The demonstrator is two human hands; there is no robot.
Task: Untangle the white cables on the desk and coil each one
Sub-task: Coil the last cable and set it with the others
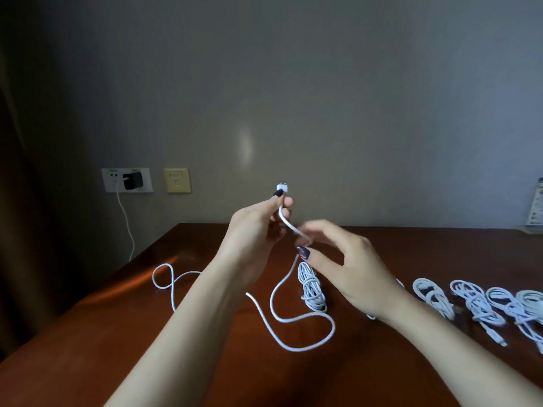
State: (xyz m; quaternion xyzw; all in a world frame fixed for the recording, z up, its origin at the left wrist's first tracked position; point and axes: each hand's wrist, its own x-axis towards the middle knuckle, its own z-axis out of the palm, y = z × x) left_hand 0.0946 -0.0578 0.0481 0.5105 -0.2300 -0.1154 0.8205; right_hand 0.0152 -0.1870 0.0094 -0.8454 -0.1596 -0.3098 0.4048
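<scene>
Dark reddish wooden desk (88,348) against a plain grey wall (323,98), that's our setup. Our left hand (255,227) is up over the desk and pinches the loose white cable (334,327) between thumb and forefinger, right under its plug (282,189), which pokes up above the fingertips. From there the cable bends down into our right hand (346,268) and runs between the thumb and the curled fingers. Those fingers are blurred, so we can't tell if they really clamp it or only touch it. Below the hands the cable drops to the desk and snakes off in wide loops toward the left. One coiled bundle (311,289) lies just beside the loops, under the right hand. More coiled cables (476,304) sit in a row along the right. On the wall at left, a black charger (132,180) is plugged into a socket plate (111,183).
</scene>
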